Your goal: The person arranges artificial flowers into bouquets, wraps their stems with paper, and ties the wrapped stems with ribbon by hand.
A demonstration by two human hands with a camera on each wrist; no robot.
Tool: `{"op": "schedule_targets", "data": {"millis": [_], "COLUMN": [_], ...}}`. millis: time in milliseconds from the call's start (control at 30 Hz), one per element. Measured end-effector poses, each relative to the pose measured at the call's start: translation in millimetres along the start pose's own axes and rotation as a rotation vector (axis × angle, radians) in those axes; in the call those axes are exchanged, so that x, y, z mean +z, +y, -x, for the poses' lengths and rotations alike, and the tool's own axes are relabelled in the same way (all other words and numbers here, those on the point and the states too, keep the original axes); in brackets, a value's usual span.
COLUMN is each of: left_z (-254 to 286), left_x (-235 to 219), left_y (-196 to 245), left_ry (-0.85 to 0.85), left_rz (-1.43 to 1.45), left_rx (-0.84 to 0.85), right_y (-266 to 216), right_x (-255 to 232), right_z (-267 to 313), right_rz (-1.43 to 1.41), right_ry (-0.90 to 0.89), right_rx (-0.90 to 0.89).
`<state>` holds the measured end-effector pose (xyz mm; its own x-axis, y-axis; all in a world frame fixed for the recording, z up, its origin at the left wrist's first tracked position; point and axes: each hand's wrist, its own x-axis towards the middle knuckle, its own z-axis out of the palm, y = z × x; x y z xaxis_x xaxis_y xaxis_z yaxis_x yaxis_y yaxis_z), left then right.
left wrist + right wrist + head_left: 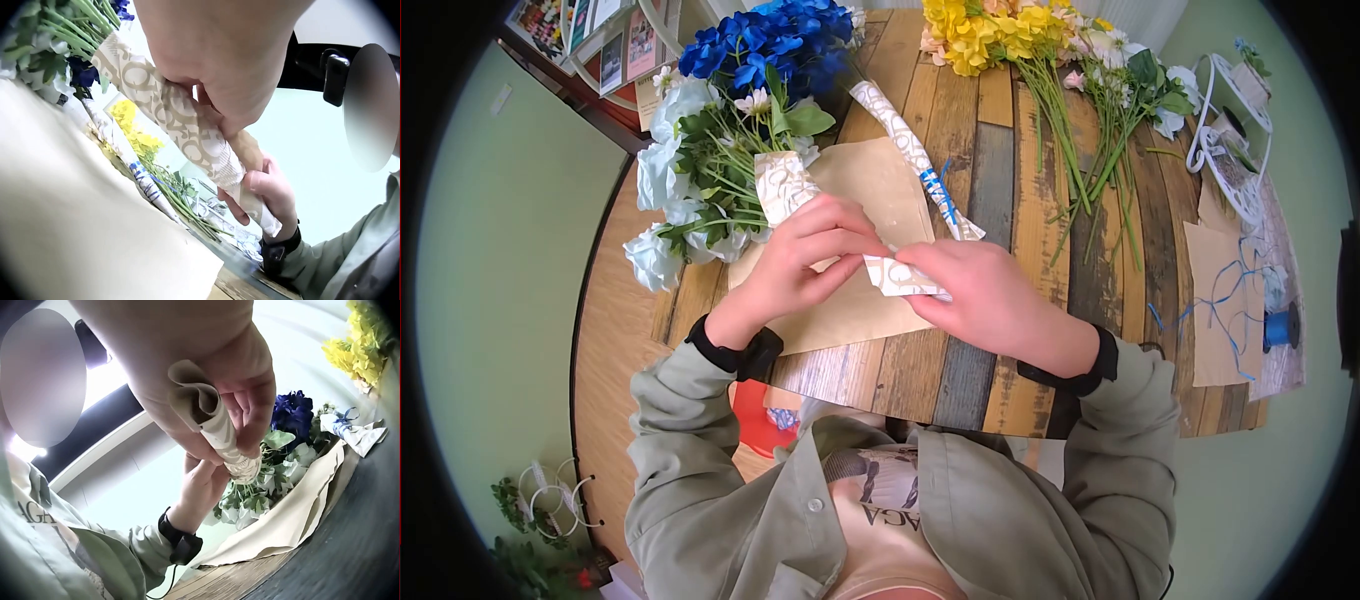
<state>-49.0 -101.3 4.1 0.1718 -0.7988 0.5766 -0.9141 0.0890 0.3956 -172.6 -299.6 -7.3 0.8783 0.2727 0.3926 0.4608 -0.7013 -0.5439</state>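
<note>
My left hand (815, 250) grips the middle of a white paper wrap (783, 185) with a beige printed pattern, rolled around the stems of a bouquet of pale flowers (662, 175). Around the wrap's lower end, the fingers and thumb of my right hand (990, 300) are curled. In the right wrist view the rolled paper end (200, 403) shows its open, folded layers. Green stems (78, 31) enter the wrap's upper end in the left wrist view. Both hands are above a sheet of brown kraft paper (870, 170).
Beyond lies a blue-flower bouquet (770, 45), its wrapped handle (900, 130) bound with blue ribbon (938, 190). Yellow flowers (965, 35) and loose stems (1085, 150) lie at the back right. A blue ribbon spool (1282, 327) and a white wire rack (1232, 140) are at the right.
</note>
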Motion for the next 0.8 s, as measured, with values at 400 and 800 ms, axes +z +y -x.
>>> {"op": "schedule_targets", "data": {"millis": [400, 800], "left_z": [-75, -73], "left_x": [-22, 4], "left_y": [-25, -39], "left_ry": [-1.008, -1.237], "left_rz": [0.327, 0.42], "left_rx": [-0.488, -0.498], "right_y": [-13, 0], "right_x": [13, -7], "right_z": [8, -1], "right_rz": [0.726, 0.002], "right_ry": [0.112, -0.156], "right_rx": [-0.353, 0.129]}}
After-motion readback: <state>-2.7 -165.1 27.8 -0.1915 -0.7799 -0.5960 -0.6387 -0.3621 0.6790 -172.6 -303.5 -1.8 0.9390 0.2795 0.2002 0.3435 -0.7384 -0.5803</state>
